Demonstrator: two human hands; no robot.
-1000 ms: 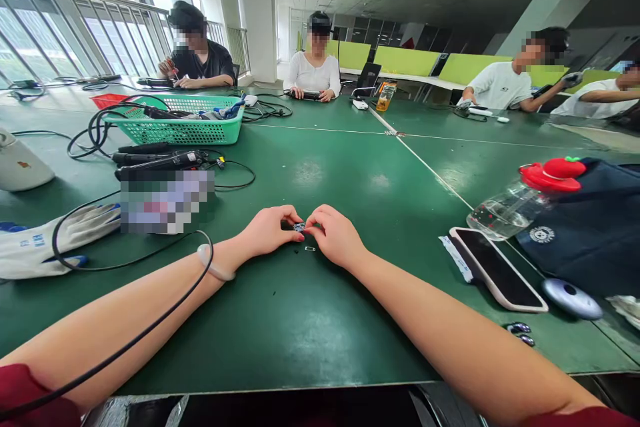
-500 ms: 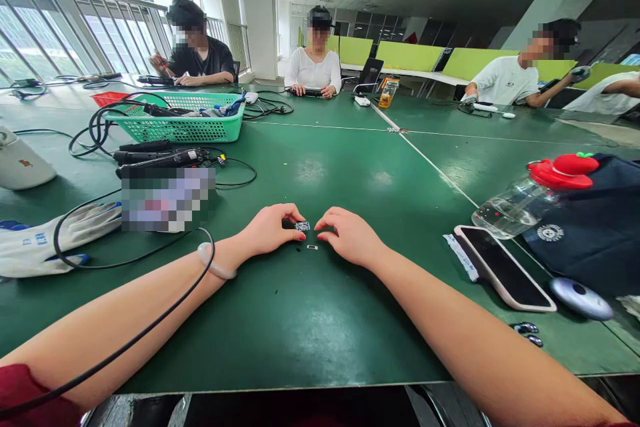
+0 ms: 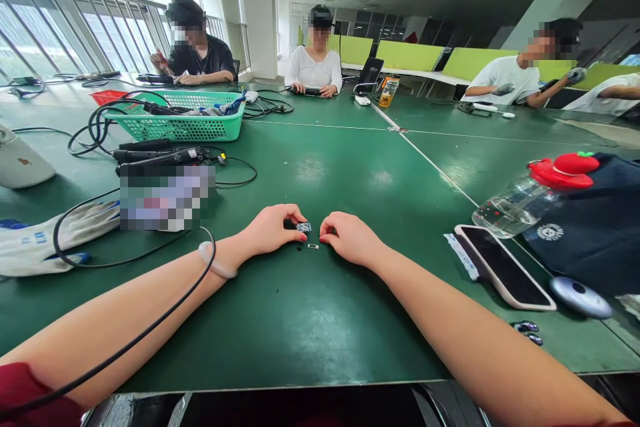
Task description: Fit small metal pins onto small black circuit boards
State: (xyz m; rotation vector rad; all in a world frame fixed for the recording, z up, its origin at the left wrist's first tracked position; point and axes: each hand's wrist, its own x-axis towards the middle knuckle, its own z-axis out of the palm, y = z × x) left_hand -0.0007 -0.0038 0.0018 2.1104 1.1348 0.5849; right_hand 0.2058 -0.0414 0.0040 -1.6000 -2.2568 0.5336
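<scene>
My left hand (image 3: 277, 230) holds a small patterned dark-and-white piece (image 3: 303, 227) between thumb and fingers, just above the green table (image 3: 300, 340). To its right, my right hand (image 3: 350, 238) has its thumb and index finger closed together; anything between the tips is too small to make out. A tiny white rectangular part (image 3: 313, 246) lies on the table between the two hands. Beside it, under my left thumb, is a tiny black part (image 3: 299, 249).
At the left are a white glove (image 3: 50, 240), black handheld devices (image 3: 160, 157) with cables and a green basket (image 3: 185, 124). To the right lie a phone (image 3: 505, 267), a bottle (image 3: 520, 204) and a dark bag (image 3: 595, 227). Several people sit beyond.
The thumb and index finger of my right hand have closed together, and the hand sits slightly farther right. My left hand still holds the patterned piece. A person at the right has moved a gloved hand.
</scene>
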